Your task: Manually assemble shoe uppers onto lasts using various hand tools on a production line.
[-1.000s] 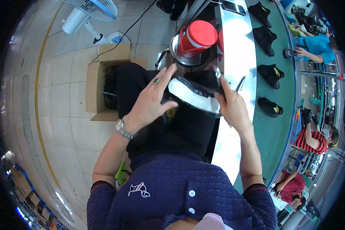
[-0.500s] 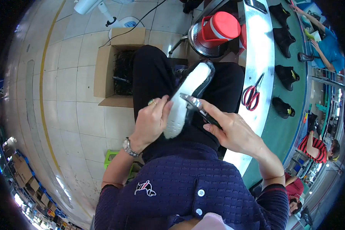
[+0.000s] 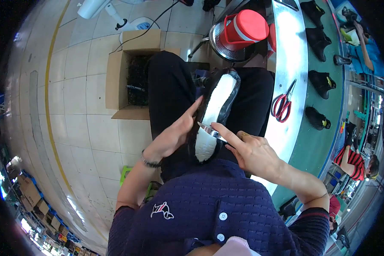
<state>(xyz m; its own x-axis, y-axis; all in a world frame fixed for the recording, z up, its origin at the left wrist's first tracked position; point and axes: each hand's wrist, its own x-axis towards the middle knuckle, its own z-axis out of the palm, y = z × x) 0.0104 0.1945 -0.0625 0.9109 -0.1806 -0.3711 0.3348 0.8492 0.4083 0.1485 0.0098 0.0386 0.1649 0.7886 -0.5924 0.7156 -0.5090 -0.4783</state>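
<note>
Dark shoe: we saw it (image 3: 225,110) lying bottom up on the lap (image 3: 166,85), between the thighs, its length running from twelve to six.
White bottom: we judged work here (image 3: 219,96) unfinished, since a metal tool (image 3: 212,131) lay across it; the white layer was already in place, with no outsole over it.
Right hand: its fingers (image 3: 256,155) curled around the tool at five o'clock, forefinger along the metal.
Left hand: it lay (image 3: 173,136) nearly flat, fingers extended along the shoe's nine o'clock side, gripping nothing that we could make out.
Scissors: we found them (image 3: 286,97) at three, on the metal bench (image 3: 290,55).
Cardboard box: at ten, flaps out (image 3: 114,81), it held a dark tangle and a thin pale piece.
Red bucket: at one, lidded (image 3: 251,30), on a round stool (image 3: 219,49); we couldn't tell its contents.
Belt shoes: four dark ones (image 3: 322,83) lined the green belt (image 3: 307,147) between one and three; we couldn't judge their progress.
</note>
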